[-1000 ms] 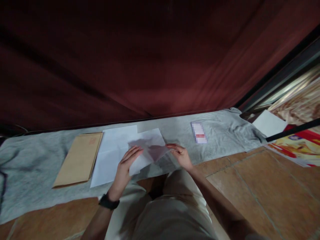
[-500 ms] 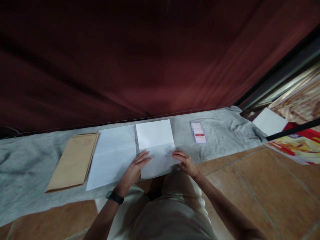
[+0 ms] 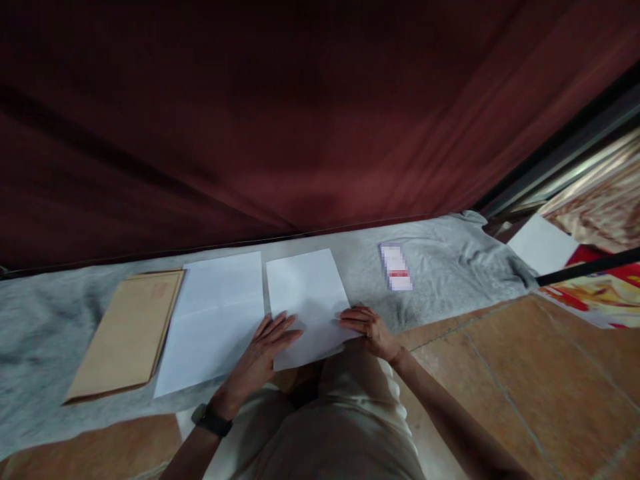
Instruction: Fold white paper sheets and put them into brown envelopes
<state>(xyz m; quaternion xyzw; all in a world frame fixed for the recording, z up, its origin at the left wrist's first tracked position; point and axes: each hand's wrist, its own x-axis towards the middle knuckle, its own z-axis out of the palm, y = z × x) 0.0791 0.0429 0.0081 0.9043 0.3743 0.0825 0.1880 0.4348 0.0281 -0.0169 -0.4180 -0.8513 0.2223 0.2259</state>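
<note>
A white sheet of paper (image 3: 306, 283) lies in front of me on the grey cloth, its near edge reaching over the cloth's front border. My left hand (image 3: 273, 339) rests on its lower left edge with the fingers stretched out and apart. On the lower right edge lies my right hand (image 3: 369, 328), fingers extended over the paper and its thumb hidden. Left of this sheet is a larger white sheet (image 3: 215, 317) with a faint crease across it. Brown envelopes (image 3: 125, 333) lie stacked further left, next to that larger sheet.
A blurred-out phone-like object (image 3: 397, 267) lies right of the paper on the grey cloth (image 3: 450, 273). A dark red curtain (image 3: 300, 167) hangs behind. At far right are a white panel (image 3: 543, 245), a colourful printed box (image 3: 595, 293) and a dark bar. Tiled floor (image 3: 475, 373) is below.
The sheet under my hands has shifted slightly toward me, and the crease line across it no longer shows. My left hand has moved a little left, its fingers more spread. The view has shifted slightly.
</note>
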